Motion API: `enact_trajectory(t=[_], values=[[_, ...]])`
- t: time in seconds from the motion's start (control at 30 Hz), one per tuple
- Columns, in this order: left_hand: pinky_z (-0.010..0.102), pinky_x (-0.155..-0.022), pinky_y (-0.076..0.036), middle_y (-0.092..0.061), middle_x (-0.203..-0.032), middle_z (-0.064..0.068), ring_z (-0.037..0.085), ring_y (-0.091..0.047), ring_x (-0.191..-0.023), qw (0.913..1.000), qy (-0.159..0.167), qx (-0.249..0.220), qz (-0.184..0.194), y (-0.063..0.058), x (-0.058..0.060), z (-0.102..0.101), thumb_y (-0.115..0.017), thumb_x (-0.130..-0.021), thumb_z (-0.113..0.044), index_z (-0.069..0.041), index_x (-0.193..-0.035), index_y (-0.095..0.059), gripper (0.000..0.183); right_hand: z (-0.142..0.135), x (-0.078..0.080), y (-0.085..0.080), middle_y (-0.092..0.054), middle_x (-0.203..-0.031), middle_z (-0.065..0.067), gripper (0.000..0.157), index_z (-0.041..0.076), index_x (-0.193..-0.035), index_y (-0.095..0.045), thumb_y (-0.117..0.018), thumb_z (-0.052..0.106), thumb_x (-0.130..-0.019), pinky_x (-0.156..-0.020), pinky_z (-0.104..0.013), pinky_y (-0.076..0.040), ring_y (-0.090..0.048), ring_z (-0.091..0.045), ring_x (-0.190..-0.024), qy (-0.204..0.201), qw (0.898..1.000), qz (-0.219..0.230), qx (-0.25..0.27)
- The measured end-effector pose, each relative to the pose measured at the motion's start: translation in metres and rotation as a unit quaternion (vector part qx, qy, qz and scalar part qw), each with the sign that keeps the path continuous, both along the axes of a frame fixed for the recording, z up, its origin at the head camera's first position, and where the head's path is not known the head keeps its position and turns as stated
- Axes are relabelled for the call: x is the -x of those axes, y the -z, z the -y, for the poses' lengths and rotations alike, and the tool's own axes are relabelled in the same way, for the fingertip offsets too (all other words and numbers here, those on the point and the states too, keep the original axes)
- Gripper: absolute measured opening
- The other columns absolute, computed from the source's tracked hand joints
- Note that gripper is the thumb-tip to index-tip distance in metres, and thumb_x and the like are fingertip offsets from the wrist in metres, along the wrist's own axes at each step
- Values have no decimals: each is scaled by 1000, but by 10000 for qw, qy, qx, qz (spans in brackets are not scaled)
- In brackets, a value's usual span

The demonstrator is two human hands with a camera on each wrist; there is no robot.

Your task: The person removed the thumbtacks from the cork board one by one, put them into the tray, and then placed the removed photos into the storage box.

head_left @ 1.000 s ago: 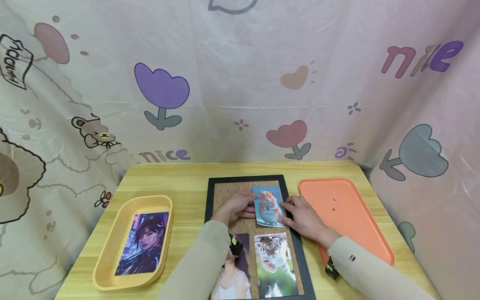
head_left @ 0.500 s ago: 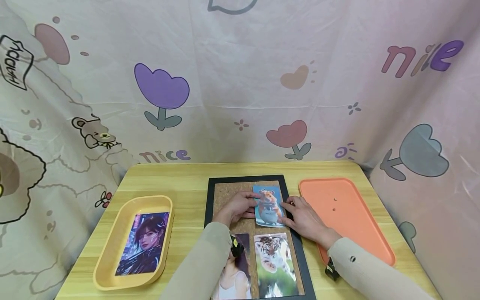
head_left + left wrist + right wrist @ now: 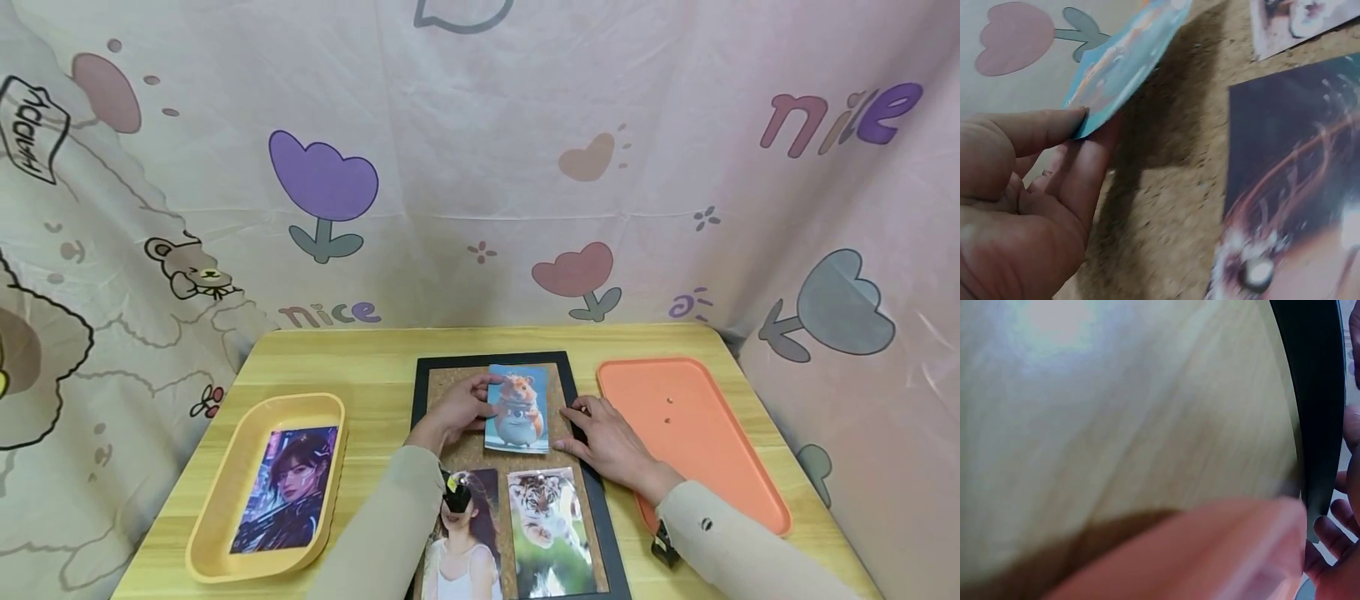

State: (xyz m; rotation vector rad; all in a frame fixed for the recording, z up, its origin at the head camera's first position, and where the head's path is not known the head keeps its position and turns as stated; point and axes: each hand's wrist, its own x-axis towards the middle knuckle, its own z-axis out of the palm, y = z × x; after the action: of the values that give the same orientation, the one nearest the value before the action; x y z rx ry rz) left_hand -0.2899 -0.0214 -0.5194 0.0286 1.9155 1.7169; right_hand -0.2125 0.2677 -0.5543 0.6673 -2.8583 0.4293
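My left hand [image 3: 456, 410] pinches the left edge of a hamster picture [image 3: 519, 410], thumb on top and fingers beneath. In the left wrist view the picture [image 3: 1125, 69] stands tilted, its held edge raised off the corkboard [image 3: 457, 372]. My right hand [image 3: 613, 437] is by the board's black right border, fingers loosely bent, apart from the picture and with nothing visible in them. Below on the cork lie a photo of a woman [image 3: 465, 554], partly behind my left wrist, and a tiger cub photo [image 3: 551, 529]. A shiny round pin head [image 3: 1256, 274] shows on the woman's photo.
On the left, a yellow tray [image 3: 206, 521] holds a purple-toned picture [image 3: 288, 487]. An orange tray [image 3: 697, 450] with small pins [image 3: 668, 410] is at the right, partly under my right forearm. A printed curtain [image 3: 465, 167] hangs behind the wooden table [image 3: 360, 358].
The hamster picture has shifted left with my left hand. My right fingers, at its right edge before, are now apart from it; that hand has barely moved.
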Motion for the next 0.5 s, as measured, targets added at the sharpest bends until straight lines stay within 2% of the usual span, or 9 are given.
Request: enact_trajectory(t=[0.17,0.27,0.5], values=[[33,-74,-61,-58,-101,4,19,-64,-89,9998,39,-96,-141,-7,1,14,-68,-98,4,-16,-144,-62,51,1,0,0,-60,-132,-14,64,5,-142,-66,-73,50,-97,-98,-52,-51,-58,-32,-117,27,10000,53,-42],[34,-75,-60,-54,-98,2,19,-60,-85,9996,67,-139,-251,-12,0,20,-69,-99,3,-16,-145,-60,50,1,-1,1,-60,-133,-15,63,5,-142,-66,-73,50,-97,-99,-53,-51,-58,-32,-118,22,10000,55,-39],[37,-78,-63,-58,-106,6,20,-65,-90,9980,129,-504,-353,-27,-3,30,-70,-99,0,-16,-148,-55,53,0,-1,4,-59,-133,-14,64,6,-144,-65,-73,50,-97,-97,-53,-51,-58,-32,-118,39,10000,28,-6]])
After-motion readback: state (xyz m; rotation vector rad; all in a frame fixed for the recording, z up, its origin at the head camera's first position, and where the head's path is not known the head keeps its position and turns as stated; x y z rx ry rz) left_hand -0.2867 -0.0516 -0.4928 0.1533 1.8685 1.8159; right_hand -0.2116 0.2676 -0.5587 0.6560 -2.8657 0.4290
